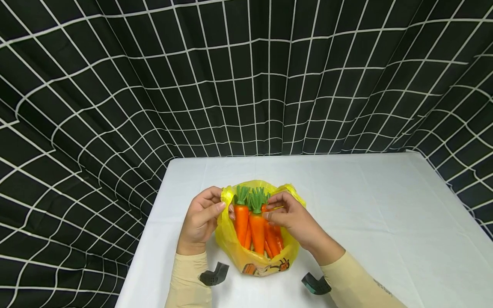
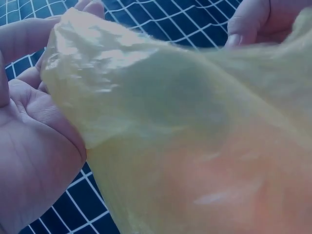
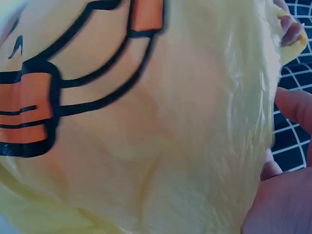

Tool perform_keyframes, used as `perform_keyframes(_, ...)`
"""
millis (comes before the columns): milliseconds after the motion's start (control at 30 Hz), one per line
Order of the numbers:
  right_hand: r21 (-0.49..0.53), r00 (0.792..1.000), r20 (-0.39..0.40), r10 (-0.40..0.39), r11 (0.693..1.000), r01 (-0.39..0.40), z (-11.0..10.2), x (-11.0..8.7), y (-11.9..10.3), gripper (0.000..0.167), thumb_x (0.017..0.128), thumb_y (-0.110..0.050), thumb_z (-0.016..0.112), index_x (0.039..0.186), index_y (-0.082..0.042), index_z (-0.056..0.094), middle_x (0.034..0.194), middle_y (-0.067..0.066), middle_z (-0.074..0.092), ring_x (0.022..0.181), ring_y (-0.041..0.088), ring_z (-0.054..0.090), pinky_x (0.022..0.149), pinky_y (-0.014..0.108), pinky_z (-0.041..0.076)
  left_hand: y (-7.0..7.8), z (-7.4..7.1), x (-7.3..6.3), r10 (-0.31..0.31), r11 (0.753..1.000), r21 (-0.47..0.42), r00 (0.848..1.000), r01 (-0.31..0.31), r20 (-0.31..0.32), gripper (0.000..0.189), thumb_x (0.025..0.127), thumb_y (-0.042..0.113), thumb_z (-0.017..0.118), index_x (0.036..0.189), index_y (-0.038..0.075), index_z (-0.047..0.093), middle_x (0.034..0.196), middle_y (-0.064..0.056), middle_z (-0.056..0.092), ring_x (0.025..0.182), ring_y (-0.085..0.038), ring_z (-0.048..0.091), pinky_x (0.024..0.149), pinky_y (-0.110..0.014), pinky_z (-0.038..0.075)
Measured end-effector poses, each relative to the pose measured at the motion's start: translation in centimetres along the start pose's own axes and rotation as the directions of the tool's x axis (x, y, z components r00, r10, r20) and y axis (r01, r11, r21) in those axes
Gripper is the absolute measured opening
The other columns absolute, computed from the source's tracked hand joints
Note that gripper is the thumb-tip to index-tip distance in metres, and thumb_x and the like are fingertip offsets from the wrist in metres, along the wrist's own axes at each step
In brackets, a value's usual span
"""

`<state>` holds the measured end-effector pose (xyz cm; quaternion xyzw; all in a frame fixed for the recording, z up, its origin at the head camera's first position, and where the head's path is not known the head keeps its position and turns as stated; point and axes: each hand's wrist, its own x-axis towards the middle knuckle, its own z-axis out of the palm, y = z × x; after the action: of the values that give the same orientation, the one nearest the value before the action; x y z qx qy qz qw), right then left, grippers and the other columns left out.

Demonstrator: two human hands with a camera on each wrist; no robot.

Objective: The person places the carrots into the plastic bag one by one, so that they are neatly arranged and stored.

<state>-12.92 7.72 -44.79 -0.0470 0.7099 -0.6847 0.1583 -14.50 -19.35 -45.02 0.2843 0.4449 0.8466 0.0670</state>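
A yellow plastic bag [image 1: 227, 239], its mouth spread wide, sits on the white table in the head view. Several orange carrots [image 1: 257, 233] with green tops [image 1: 257, 200] stand inside it, tops up. My left hand [image 1: 200, 216] holds the bag's left rim between thumb and fingers; in the left wrist view the bag [image 2: 146, 122] covers part of that hand [image 2: 34, 151]. Over the right side of the mouth reaches my right hand [image 1: 290, 214], fingers bent, thumb tip beside the upper end of a carrot. Whether it grips one is hidden. Bag film [image 3: 185, 112] fills most of the right wrist view.
A white cloth covers the table [image 1: 366, 205]. Black curtains [image 1: 269, 85] with a white grid stand behind it and at both sides. A dark wrist mount [image 1: 214, 274] sits at the left sleeve, another [image 1: 316, 284] at the right.
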Motion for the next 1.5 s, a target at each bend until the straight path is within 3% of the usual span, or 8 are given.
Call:
perform_keyframes(200, -0.001, 1.0, 0.018, -0.008, 1.0, 0.008, -0.4, -0.7, -0.4, 0.047, 0.098, -0.013, 0.077, 0.134, 0.005, 0.051, 0.13, 0.023, 0.055, 0.107, 0.035, 0.065, 0.097, 0.051, 0.06, 0.0, 0.1, 0.0, -0.009, 1.0, 0.005, 1.0, 0.009, -0.002, 0.041, 0.099, -0.016, 0.039, 0.115, 0.006, 0.069, 0.098, -0.011, 0.075, 0.081, -0.02, 0.073, 0.077, -0.03, 0.065)
perform_keyframes(433, -0.017, 0.998, -0.025, -0.049, 0.999, 0.048, -2.1, -1.5, -1.4, 0.046, 0.1, -0.012, 0.075, 0.135, 0.003, 0.05, 0.131, 0.024, 0.055, 0.11, 0.033, 0.062, 0.093, 0.035, 0.061, -0.1, 0.2, 0.1, -0.008, 1.0, 0.006, 1.0, 0.008, 0.003, 0.041, 0.099, -0.017, 0.038, 0.114, 0.005, 0.069, 0.096, -0.011, 0.074, 0.079, -0.02, 0.073, 0.076, -0.029, 0.065)
perform_keyframes(600, -0.036, 0.994, -0.064, -0.084, 0.996, 0.082, -3.6, -1.7, -1.9, 0.045, 0.101, -0.011, 0.072, 0.137, 0.003, 0.05, 0.131, 0.024, 0.055, 0.114, 0.033, 0.061, 0.094, 0.032, 0.061, -0.2, 0.2, 0.1, -0.009, 1.0, -0.007, 1.0, 0.009, -0.005, 0.042, 0.099, -0.018, 0.037, 0.114, 0.005, 0.068, 0.096, -0.011, 0.074, 0.079, -0.02, 0.074, 0.076, -0.029, 0.065)
perform_keyframes(933, -0.046, 0.99, -0.126, -0.066, 0.997, 0.061, -5.5, -1.7, -2.2, 0.048, 0.103, -0.015, 0.071, 0.139, 0.006, 0.049, 0.13, 0.024, 0.056, 0.119, 0.042, 0.059, 0.095, 0.032, 0.061, -0.2, 0.2, 0.1, -0.011, 1.0, -0.003, 1.0, 0.011, -0.007, 0.042, 0.099, -0.017, 0.037, 0.114, 0.005, 0.069, 0.096, -0.011, 0.075, 0.079, -0.02, 0.074, 0.076, -0.029, 0.065)
perform_keyframes(1500, -0.083, 0.973, -0.225, -0.059, 0.996, 0.041, -7.6, -0.6, -1.3, 0.045, 0.107, -0.017, 0.068, 0.142, 0.004, 0.048, 0.128, 0.02, 0.058, 0.115, 0.032, 0.061, 0.094, 0.033, 0.061, -0.3, 0.0, 0.1, -0.008, 1.0, 0.004, 1.0, 0.008, -0.002, 0.042, 0.099, -0.017, 0.037, 0.114, 0.006, 0.069, 0.096, -0.01, 0.074, 0.079, -0.02, 0.073, 0.077, -0.029, 0.064)
